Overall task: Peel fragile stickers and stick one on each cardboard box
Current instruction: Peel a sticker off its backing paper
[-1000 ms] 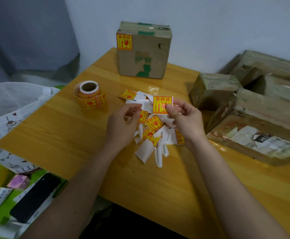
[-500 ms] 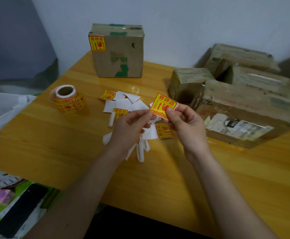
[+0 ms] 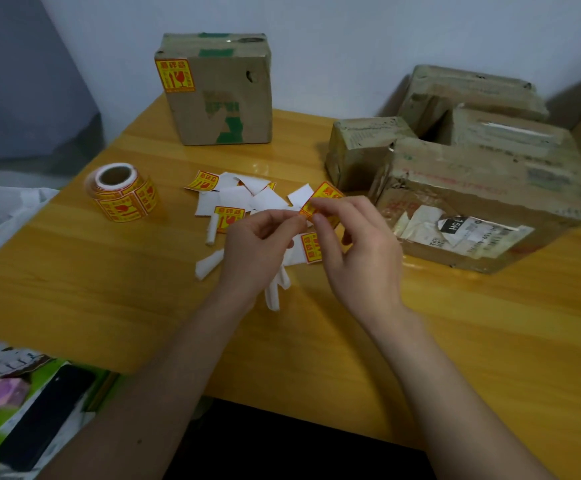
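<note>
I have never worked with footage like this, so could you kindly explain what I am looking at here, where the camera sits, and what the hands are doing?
There is no machine here: a person wears a wide-angle camera on the head, looking forward and down at their own bare hands.

The left hand and the right hand together pinch one yellow fragile sticker above a wooden table.

On the table lie a sticker roll, a scatter of loose stickers and white backing papers, and cardboard boxes. The upright box at the back already carries a sticker. The cluster of boxes on the right shows none on the sides I can see.
</note>
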